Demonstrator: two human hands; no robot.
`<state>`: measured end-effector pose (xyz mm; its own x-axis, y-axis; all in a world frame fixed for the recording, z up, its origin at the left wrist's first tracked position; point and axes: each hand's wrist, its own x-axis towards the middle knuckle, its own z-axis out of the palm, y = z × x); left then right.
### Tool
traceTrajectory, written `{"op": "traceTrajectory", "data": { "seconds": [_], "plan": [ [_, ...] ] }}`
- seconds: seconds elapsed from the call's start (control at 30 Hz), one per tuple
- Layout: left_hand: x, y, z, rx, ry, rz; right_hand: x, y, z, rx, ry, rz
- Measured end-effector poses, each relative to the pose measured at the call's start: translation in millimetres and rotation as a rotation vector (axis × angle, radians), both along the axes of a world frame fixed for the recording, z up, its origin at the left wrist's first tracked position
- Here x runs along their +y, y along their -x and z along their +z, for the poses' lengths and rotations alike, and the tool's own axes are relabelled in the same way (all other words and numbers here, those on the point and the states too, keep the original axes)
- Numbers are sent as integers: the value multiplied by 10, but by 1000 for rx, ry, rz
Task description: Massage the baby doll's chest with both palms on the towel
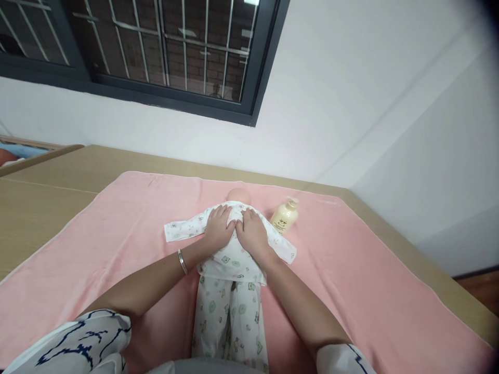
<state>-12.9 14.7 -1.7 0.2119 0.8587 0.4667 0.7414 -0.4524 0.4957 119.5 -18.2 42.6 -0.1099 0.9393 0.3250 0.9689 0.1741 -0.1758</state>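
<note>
A baby doll [238,196] lies in the middle of the pink blanket, its head pointing away from me. It wears a white printed top [230,262] with the sleeves spread out, and matching trousers [245,317]. My left hand [219,227] rests flat on the left upper part of the top, fingers stretched out. Beside it, my right hand [252,228] lies flat on the right upper part, and the two thumbs meet near the middle. A cream pump bottle [285,215] lies tilted just right of the doll's right-hand sleeve.
The pink blanket [128,223] covers much of a wooden surface [50,213]. Behind it rises a white wall [312,93] with a dark-framed, barred window [167,52]. At the far left, a wooden-edged box [42,156] holds blue and orange-brown things.
</note>
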Motion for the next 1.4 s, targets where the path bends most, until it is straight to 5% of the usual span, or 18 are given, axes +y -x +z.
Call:
{"op": "traceTrajectory", "data": {
  "seconds": [0.2, 0.47, 0.77, 1.03, 1.27, 1.4],
  "plan": [
    [-7, 10, 8, 49, -51, -20, -70, 61, 15, -54, -7, -94],
    [-50, 22, 3, 16, -196, -45, 154, -139, -30, -4, 108, 3],
    [-12, 8, -12, 30, -55, 41, -250, 168, 99, -134, 74, 17],
    [-83, 16, -42, -72, -147, -18, 123, -101, -22, -8, 91, 5],
    [-21, 14, -67, -47, -41, 58, -193, 159, -8, -107, 51, 75],
    [-16, 20, -85, -66, -57, 40, -87, 66, -11, -36, 43, 63]
  ]
}}
